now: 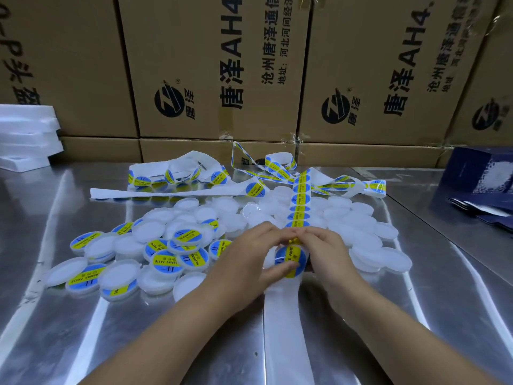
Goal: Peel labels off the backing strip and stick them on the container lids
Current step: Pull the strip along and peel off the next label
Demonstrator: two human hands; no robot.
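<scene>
Head view: both hands meet near the middle of the steel worktop (83,315), over a white lid (269,259) that already carries a blue-and-yellow label (290,257). The left hand (247,257) has its grip closed on the lid, fingers curled over the far rim and the thumb (283,266) lying flat across the label's near part, which reads as pressing it down so it beds without a wrinkle. The right hand (326,252) has its grip pinched together on the label's far edge, just where the backing strip (286,323) passes; exactly how much of the lid it also cups is hidden.

The strip runs straight from the far edge toward the near edge, passing between the hands, so the next unpeeled labels (301,200) feed directly to the fingers and the bare tail trails off toward the person. Finished lids (166,258) lie heaped toward the left edge, plain lids (363,234) toward the right (a sensible split: take from one side, drop on the other). A tangle of looped strip (180,173), some of it with labels on it, lies at the far edge in front of stacked cardboard boxes (211,79).

Judging by the size of the two heaps, the job looks well under halfway done.
</scene>
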